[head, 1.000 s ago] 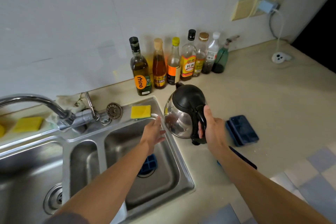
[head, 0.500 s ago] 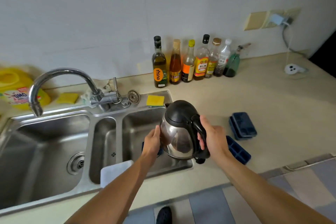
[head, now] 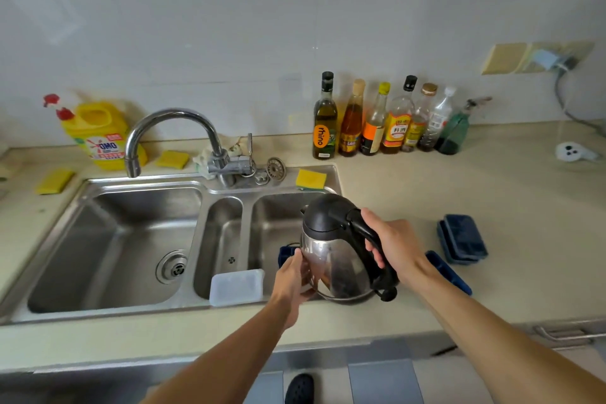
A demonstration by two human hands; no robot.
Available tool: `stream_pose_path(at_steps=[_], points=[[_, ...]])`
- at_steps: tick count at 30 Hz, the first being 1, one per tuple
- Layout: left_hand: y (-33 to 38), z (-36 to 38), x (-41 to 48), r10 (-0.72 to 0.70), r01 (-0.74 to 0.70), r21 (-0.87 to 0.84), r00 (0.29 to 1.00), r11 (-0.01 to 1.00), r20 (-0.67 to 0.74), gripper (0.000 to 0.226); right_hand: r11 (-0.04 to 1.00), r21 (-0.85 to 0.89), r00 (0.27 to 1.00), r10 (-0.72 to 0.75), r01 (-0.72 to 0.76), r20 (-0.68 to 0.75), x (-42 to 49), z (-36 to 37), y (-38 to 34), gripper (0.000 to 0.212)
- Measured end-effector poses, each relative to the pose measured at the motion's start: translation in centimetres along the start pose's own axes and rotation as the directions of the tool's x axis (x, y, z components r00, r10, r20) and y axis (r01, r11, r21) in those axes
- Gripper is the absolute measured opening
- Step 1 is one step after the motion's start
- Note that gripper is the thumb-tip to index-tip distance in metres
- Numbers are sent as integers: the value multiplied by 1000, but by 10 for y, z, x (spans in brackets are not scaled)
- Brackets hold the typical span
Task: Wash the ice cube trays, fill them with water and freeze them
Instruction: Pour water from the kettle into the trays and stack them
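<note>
I hold a steel kettle [head: 337, 266] with a black lid over the right sink basin's front edge. My right hand [head: 395, 246] grips its black handle. My left hand [head: 295, 275] presses flat against the kettle's steel side. A dark blue ice cube tray [head: 284, 254] lies in the right basin, mostly hidden behind the kettle. Two stacked blue trays [head: 462, 241] sit on the counter to the right. Another blue tray [head: 451, 274] lies on the counter just behind my right wrist.
A steel sink [head: 210, 188] has three basins, with the faucet [head: 164, 128] arching over the left one. A white lid [head: 236, 287] leans in the narrow middle basin. Yellow sponges [head: 311, 179], a detergent jug [head: 98, 134] and several bottles [head: 387, 121] line the back wall.
The view has pulled back and swung left, so the whole sink shows. The kettle came off the counter to above the right basin's front edge, and my left hand now presses its side.
</note>
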State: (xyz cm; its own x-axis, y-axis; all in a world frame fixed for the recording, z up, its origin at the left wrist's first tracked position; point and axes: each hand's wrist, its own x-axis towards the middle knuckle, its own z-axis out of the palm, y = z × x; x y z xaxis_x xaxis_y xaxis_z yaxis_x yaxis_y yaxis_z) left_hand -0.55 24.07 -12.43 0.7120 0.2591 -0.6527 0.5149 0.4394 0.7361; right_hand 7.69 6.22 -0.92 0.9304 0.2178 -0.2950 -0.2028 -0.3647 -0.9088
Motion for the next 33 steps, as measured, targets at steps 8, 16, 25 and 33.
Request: stream_pose_path(at_steps=[8,16,25,33], points=[[-3,-3,0,-65,64,-111,998,992,-5,42,994,-103,999,25,-21,36,16,-2,-6,65],[-2,-2,4,-75,73,-146,997,987,-4,40,990,-128,996,71,-63,55,27,1,-13,61],[-2,-8,10,-108,106,-158,994,982,-3,36,984,-160,993,85,-72,80,39,8,-15,63],[-1,-9,14,-152,152,-175,988,973,13,35,982,-166,991,104,-89,79,43,12,-18,66]])
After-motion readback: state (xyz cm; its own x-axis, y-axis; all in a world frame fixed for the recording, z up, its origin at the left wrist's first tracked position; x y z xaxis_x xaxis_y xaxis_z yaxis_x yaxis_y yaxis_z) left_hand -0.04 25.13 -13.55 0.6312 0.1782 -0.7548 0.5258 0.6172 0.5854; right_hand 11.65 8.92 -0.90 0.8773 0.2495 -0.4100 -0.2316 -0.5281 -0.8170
